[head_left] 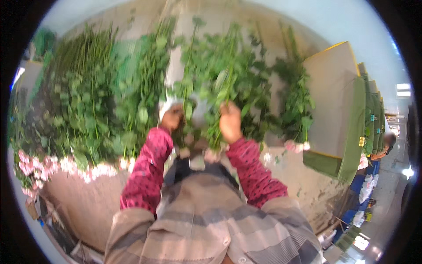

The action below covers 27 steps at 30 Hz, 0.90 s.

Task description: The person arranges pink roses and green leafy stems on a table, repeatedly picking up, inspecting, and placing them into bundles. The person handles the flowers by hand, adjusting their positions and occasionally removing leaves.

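Note:
Long-stemmed pink roses lie with their blooms toward me and their leafy stems pointing away. My right hand (230,121) is closed round green stems in a leafy rose bunch (228,79) at the middle. Pale pink blooms (212,155) show just below that hand, close to my body. My left hand (172,118) has its fingers curled at a single leafy rose stem (189,108), which it appears to pinch. Something white (169,105) shows at the back of the left hand; I cannot tell what it is. Leaves partly hide the fingertips.
A large heap of roses (79,97) fills the left side, its pink blooms (39,167) along the near edge. A smaller bunch (296,99) lies to the right. Beyond it stands a grey panel with green edging (332,101). A person (387,143) is at the far right.

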Motion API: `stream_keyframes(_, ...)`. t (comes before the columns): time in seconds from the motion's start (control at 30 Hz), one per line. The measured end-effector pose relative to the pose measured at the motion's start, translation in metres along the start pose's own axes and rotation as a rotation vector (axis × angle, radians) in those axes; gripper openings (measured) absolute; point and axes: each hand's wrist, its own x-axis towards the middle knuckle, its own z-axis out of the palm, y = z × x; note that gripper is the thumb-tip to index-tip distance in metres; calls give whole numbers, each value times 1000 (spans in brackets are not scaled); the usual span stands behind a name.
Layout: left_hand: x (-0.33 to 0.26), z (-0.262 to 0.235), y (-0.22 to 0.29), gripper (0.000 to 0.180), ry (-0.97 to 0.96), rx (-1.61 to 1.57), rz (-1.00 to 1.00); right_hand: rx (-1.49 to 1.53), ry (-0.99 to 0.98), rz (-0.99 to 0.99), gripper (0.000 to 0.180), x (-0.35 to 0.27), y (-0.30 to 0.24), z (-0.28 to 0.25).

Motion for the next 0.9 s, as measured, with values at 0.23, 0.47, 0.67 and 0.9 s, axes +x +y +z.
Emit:
stream_keyframes(0.23, -64, 17, 60, 23, -99, -176, 66, 56, 212, 11, 27, -15, -67, -100)
stream_keyframes(0.47, -49, 88, 59, 28, -92, -155, 61, -196, 435, -35, 24, -43, -68, -166)
stream_keyframes(0.67, 18, 83, 3, 27, -12, -69, 90, -14, 326, -8, 30, -47, -61, -153)
stream_keyframes(0.9, 13, 86, 13, 22, 17, -5, 128, -105, 351, 34, 25, -56, -49, -165)
